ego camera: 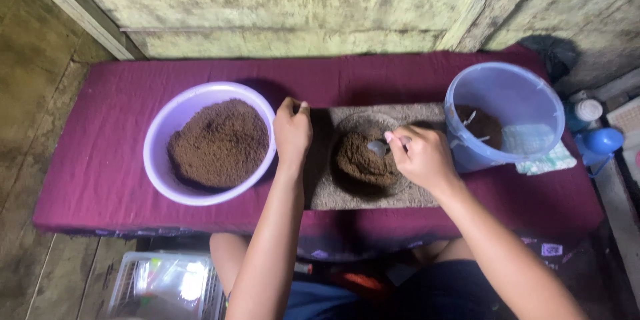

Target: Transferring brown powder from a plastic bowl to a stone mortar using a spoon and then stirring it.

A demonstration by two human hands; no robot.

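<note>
Head camera is looking straight down on a low bench draped in a maroon cloth [100,180], where a grey stone slab [320,190] is lying with a round hollow [367,160] in its middle. That hollow is holding a mound of dark brown, crumbly material. The right hand [423,157] is hovering over the hollow's right edge, its fingers [398,143] clenching the handle of a metal spoon [378,147], and the spoon's bowl is sticking out leftward from the fingertips, sitting just above the brown mound. Whether the bowl is touching the material cannot be told. The left hand [292,130] is resting on the slab's left end, fingers curled down over its far upper corner, gripping the stone between the hollow and a lilac plastic basin [160,133].

That basin is sitting just beside the left hand and is carrying a wide heap of the same brown material. On the other side, 1 pale blue bucket [533,103] is standing right against the slab's right end, near the right hand's knuckles, with some dark material showing at its bottom. A folded light cloth [543,160] is lying beside the bucket, and 1 blue bottle [597,141] is lying further right. A clear plastic container [167,287] is sitting on the floor under the bench's near edge.
</note>
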